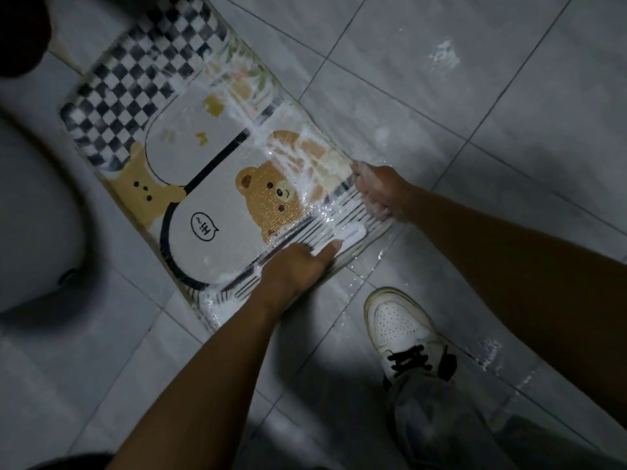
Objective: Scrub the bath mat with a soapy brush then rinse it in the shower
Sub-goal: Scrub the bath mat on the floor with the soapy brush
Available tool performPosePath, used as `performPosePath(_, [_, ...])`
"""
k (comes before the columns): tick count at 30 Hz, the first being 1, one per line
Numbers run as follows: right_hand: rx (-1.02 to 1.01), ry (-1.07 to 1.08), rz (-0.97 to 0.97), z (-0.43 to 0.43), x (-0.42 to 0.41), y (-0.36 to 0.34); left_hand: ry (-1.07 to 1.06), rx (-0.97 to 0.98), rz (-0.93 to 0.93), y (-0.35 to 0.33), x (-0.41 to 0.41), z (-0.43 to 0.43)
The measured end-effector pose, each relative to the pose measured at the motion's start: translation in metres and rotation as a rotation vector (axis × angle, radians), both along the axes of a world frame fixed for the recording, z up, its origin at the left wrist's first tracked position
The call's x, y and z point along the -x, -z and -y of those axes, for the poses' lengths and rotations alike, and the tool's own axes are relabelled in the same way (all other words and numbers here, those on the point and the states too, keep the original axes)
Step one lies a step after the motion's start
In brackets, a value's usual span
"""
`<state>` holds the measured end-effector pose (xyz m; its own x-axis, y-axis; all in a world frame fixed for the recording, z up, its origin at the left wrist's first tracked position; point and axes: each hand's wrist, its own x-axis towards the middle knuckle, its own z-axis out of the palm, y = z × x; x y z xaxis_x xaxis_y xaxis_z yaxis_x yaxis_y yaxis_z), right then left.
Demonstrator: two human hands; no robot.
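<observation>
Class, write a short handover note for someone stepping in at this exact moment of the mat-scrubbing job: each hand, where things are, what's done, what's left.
Left hand: grips the white brush, which is pressed on the striped corner of the bath mat.
Right hand: soapy, holds the mat's near edge.
The mat lies flat on the wet tiled floor.
Done: suds cover the bear side.
Left: the checkered end shows no foam. Scrub it, then rinse the mat in the shower.

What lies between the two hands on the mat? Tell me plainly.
Head view: the white plastic scrub brush, gripped by the left hand, and foamy striped bear-print bath mat reaching the right hand.
</observation>
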<state>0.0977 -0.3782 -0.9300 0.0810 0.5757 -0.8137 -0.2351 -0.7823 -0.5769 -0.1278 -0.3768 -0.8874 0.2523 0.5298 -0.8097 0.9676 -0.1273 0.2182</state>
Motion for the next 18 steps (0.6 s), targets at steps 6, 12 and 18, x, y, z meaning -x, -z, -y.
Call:
performPosePath(6, [0.048, -0.082, 0.077, -0.007, 0.001, -0.004, -0.253, 0.124, -0.068, -0.04, 0.098, -0.003])
performPosePath(12, [0.022, -0.06, 0.014, -0.006, 0.0, -0.006, -0.124, -0.032, 0.0, -0.033, 0.017, -0.007])
performPosePath(18, [-0.024, 0.026, -0.078, 0.0, -0.007, -0.004, -0.254, -0.009, 0.068, -0.007, -0.02, -0.017])
